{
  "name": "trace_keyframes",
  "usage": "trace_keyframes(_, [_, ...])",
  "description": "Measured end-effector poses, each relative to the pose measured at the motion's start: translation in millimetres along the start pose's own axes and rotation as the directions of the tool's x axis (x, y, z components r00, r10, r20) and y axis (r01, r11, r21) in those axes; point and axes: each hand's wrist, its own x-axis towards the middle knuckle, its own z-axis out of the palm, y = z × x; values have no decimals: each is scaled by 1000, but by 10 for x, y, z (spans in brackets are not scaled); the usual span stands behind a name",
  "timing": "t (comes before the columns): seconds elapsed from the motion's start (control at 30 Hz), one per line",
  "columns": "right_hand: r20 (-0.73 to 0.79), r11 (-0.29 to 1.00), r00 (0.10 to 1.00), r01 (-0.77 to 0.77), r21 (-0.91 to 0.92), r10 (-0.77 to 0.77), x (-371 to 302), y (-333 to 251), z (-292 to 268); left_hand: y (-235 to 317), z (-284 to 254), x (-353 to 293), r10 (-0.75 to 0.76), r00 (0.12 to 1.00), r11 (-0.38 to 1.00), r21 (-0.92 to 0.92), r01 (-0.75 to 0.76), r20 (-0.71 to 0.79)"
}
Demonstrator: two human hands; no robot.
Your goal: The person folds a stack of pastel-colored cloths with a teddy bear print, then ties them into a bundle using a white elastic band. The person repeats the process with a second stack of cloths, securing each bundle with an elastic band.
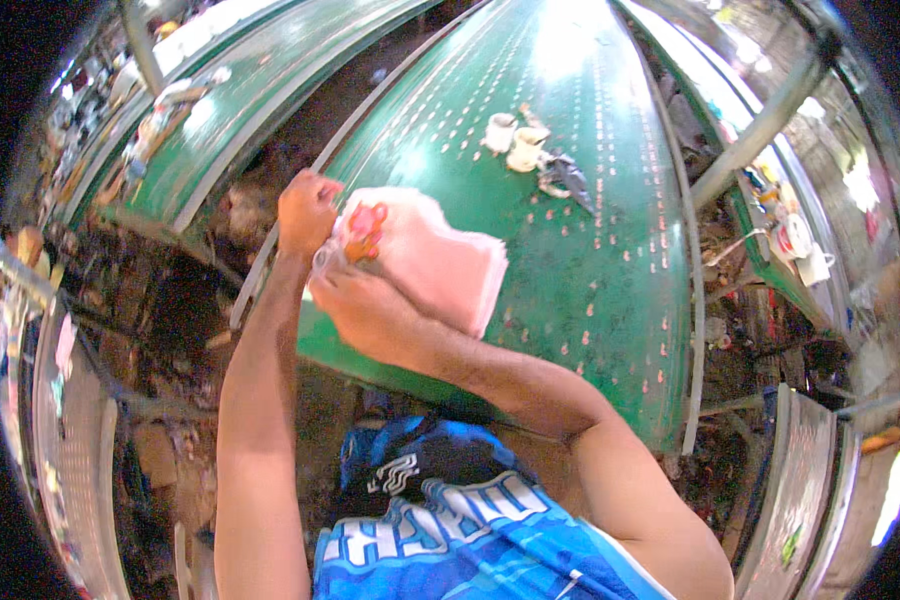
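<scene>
A flat pink-and-white plastic bag [435, 270] with a red and orange patch near its left end lies over the green conveyor belt [620, 370]. Its outline is a little smeared, so I cannot tell whether it is folded. Clear plastic shows at its left end, between my hands. My left hand [308, 212] is closed in a fist at the upper left end, and its grip is partly hidden. Below it my right hand [362, 308] is closed on the bag's lower left side, fingertips turned toward the clear plastic.
Farther up the belt sit white and cream crumpled pieces [526, 150] and a dark crumpled piece [568, 180]. Metal rails edge the belt. Another green belt [260, 80] runs at the left. A slanting post [765, 125] and a ledge with a round white item [794, 238] stand right.
</scene>
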Motion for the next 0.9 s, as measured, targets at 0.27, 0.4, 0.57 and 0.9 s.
trace_keyframes(0.27, [100, 864, 977, -213, 457, 189, 32, 250, -296, 232, -75, -80, 2, 1000, 999, -37, -2, 1])
trace_keyframes(0.4, [188, 839, 964, -255, 481, 186, 128, 275, -458, 184, -231, -78, -170, 951, 982, -41, 187, 257])
trace_keyframes(0.57, [87, 871, 981, -192, 453, 171, 131, 481, -496, 239, -125, 86, -107, 957, 963, -213, 167, 269])
trace_keyframes(0.9, [78, 995, 994, 71, 72, -76, -96, 629, -316, 77, 172, 224, -14, 981, 999, -41, 22, 194])
